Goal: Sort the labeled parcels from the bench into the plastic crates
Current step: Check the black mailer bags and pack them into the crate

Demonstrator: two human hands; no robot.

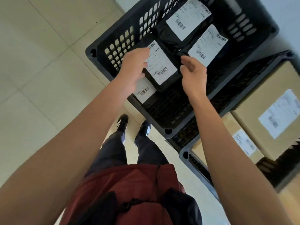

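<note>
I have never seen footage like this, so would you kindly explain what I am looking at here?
This is one picture from a camera worn on a person's head, looking down past their arms to their shoes and the tiled floor. No machine is involved, only two bare hands. The left hand grips a black parcel with a white label over a black plastic crate; the right hand rests at its other edge, fingers relaxed. More labelled black parcels lie inside. A second crate beside it holds brown cardboard boxes.
</note>
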